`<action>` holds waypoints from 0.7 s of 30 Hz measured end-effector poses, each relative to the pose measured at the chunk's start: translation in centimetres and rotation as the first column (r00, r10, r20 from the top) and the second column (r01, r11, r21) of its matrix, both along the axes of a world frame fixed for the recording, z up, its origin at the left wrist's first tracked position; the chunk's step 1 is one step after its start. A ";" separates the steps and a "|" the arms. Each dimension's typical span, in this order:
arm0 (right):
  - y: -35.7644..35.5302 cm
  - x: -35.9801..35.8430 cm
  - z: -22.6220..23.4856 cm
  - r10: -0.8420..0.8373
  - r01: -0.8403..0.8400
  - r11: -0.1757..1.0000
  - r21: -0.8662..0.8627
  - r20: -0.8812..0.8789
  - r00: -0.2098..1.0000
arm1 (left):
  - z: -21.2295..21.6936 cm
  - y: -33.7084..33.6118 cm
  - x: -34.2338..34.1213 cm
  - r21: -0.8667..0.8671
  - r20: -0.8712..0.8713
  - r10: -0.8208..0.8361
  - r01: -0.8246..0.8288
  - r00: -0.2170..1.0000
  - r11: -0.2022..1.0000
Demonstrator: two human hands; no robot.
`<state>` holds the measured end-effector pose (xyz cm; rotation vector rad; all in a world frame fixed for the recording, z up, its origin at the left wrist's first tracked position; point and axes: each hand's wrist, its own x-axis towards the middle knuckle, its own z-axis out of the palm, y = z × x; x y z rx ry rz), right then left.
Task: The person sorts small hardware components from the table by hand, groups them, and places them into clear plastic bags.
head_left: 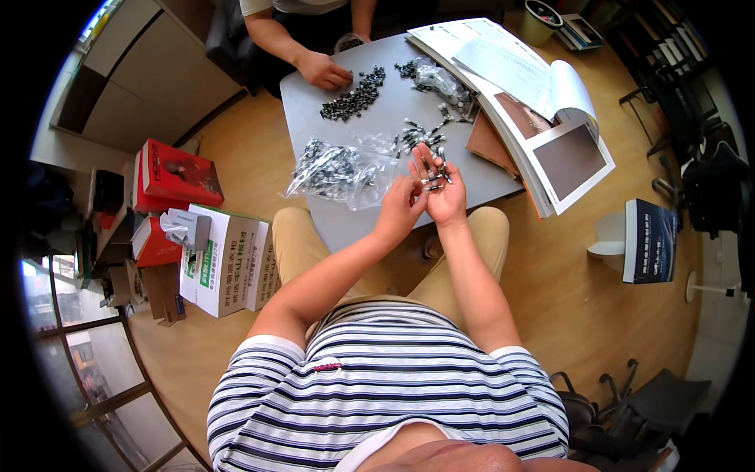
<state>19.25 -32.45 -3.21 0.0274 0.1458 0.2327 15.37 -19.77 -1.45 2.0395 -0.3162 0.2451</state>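
Observation:
My right hand is turned palm up over the table's near edge. Several small black-and-silver cylindrical parts lie across its palm and fingers. Just beside it, my left hand has its fingers pinched together; whatever may be between them is hidden. Beyond my hands is a loose pile of similar black-and-silver parts. A clear plastic bag left of my hands holds many small silvery parts.
Across the grey table, another person's hand touches a pile of small black parts. A second clear bag lies near large open sample books. White boxes stand on the floor at left.

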 end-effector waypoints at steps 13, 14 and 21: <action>8.6 1.8 0.2 0.367 -0.492 0.465 -0.736 -0.345 0.864 | 0.6 6.1 -7.3 -0.707 -0.703 -0.402 -0.519 0.587 0.480; 9.1 1.9 0.3 0.366 -0.490 0.464 -0.738 -0.344 0.865 | 0.5 6.2 -7.2 -0.718 -0.694 -0.410 -0.528 0.591 0.453; 4.8 1.3 0.9 0.194 0.026 -0.197 -0.980 -0.013 0.981 | 0.0 6.8 -6.3 -0.793 -0.553 -0.625 -0.579 0.551 0.190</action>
